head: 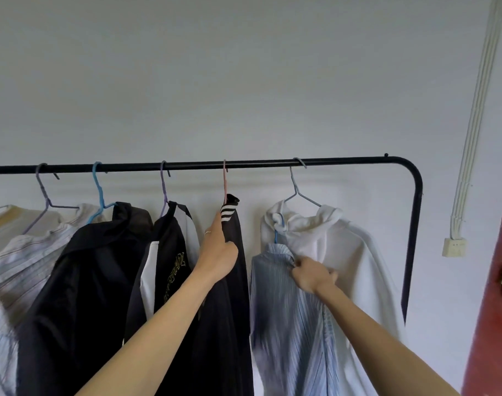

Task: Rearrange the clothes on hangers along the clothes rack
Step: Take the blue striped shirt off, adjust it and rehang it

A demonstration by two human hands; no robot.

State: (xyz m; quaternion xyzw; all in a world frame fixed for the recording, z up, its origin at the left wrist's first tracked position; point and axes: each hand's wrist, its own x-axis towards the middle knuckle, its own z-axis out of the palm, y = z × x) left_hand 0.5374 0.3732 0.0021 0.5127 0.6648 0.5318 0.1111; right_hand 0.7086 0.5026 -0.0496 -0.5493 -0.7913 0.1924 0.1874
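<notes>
- Pale grey-white wall [244,81] fills the background behind a black clothes rack [358,160], whose rail runs level across the view and bends down at the right end.
- On the rail, a pink hanger [224,181] carries a black garment with white stripes [230,281] at its top edge; it hangs between a black-and-white jacket and a white hoodie.
- The left hand [220,255] grips this striped black garment just below the hanger, fingers [215,227] pressed together and curled round the fabric edge, a ring on one of them.
- The right hand [312,274] pinches the collar area of a light blue striped shirt [287,324], fingers bunched on the cloth; the shirt sits on a blue hanger [276,235] whose hook is tucked at the hoodie's neck, below the rail.
- Just behind the shirt, the white hoodie [352,252] hangs from a grey hanger [297,190] near the rail's right bend.
- Left of the striped garment, the black-and-white jacket [164,267] with yellow lettering hangs on a purple hanger [163,187].
- Further left, a dark hooded jacket [87,281] hangs on a light blue hanger [98,190], touching its neighbours.
- Beyond it, a pale striped shirt [21,267] hangs on a lilac hanger [44,192], and a cream top [4,221] shows at the frame's left edge.
- At the far right, white cable conduit [478,110] runs down the wall to a socket box [454,247], beside a red surface [495,310].
</notes>
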